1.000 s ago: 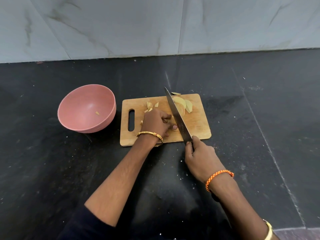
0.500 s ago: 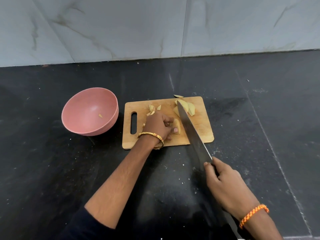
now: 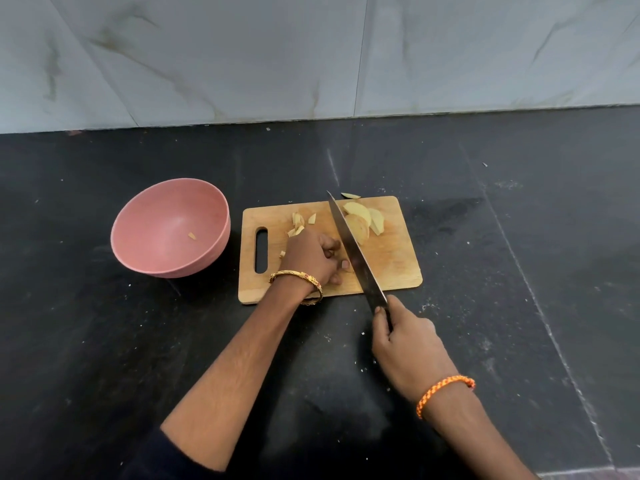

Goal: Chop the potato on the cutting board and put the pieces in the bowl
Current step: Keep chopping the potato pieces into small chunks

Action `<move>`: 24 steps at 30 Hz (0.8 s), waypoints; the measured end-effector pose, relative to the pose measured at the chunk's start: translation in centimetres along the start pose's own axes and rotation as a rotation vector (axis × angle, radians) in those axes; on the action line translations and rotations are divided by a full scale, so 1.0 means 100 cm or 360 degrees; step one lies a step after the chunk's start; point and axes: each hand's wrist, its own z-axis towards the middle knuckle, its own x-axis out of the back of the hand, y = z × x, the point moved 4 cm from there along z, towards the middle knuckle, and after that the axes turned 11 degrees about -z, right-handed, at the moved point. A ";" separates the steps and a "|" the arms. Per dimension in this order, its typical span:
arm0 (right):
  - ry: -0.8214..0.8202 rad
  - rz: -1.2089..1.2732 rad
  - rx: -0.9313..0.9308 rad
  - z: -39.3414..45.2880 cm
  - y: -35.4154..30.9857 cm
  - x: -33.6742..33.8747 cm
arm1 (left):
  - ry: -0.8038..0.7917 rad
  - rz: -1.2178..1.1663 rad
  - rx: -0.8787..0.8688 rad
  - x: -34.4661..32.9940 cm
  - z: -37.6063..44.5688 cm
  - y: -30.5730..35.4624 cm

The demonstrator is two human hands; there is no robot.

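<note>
Hands steady potato; knife over board

Left hand curls knuckles-up, fingers tucked under, while right hand grips, both forearms reaching forward.

One bowl, one knife, one board

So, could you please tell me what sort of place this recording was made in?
Most likely a home kitchen: a dark stone countertop meets a pale marble-look tiled wall, and on it lie a rectangular wooden cutting board with potato pieces and a round pink bowl.
</note>
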 end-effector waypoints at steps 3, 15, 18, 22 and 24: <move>0.0048 -0.0116 -0.0021 0.000 -0.009 -0.002 | -0.0017 -0.0015 0.0015 -0.001 0.001 -0.001; 0.0024 -0.0482 -0.0017 -0.001 -0.021 -0.002 | 0.0042 0.0069 0.0035 -0.008 0.014 -0.012; -0.0012 -0.0459 -0.0035 0.000 -0.020 -0.002 | 0.0071 0.0108 0.0021 -0.006 0.014 -0.011; -0.0062 -0.0405 -0.0066 -0.003 -0.011 -0.004 | 0.0136 0.0158 -0.0059 -0.007 0.010 -0.007; -0.0087 -0.0369 -0.0081 -0.010 -0.003 -0.006 | 0.0117 0.0179 -0.0067 -0.007 0.011 -0.006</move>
